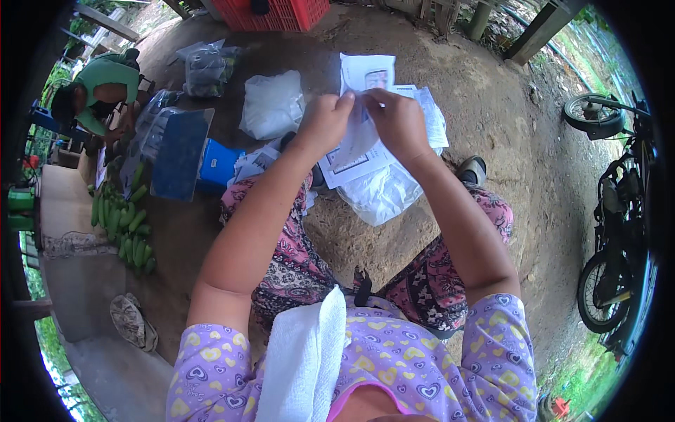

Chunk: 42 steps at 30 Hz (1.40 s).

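Both my hands are raised over the ground between my knees, pinching a printed paper sheet (362, 68). My left hand (326, 121) grips its left side with thumb and fingers closed. On the other side my right hand (399, 124) has its fingertips closed on the same sheet, close to the left thumb. Beneath them, more printed sheets (433, 116) lie on a white plastic bag (383, 198). Part of this pile is hidden by my hands.
A second white bag (273, 105), a blue scale-like device (218, 165) with a dark plate (181, 155) and green bananas (126, 221) are at left. A person in green (105, 84) crouches beyond. A red crate (271, 14) stands at the back, a motorbike (619, 211) at right.
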Each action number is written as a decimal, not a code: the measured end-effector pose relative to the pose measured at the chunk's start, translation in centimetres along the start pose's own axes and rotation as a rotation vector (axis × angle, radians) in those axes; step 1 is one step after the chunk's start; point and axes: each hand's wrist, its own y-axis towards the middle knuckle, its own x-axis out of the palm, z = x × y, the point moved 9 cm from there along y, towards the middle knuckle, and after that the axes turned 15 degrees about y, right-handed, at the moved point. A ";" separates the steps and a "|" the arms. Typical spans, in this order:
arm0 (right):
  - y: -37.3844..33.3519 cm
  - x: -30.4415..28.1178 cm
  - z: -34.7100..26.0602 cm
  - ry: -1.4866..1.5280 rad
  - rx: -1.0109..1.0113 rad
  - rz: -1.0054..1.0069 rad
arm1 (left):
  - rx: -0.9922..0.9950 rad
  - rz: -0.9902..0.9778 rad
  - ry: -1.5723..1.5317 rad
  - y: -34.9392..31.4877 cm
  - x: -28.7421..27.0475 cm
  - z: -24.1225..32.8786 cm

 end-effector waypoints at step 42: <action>-13.7 18.5 22.9 -0.420 0.126 -1.005 | -1.146 0.264 -0.277 -31.7 11.7 -62.5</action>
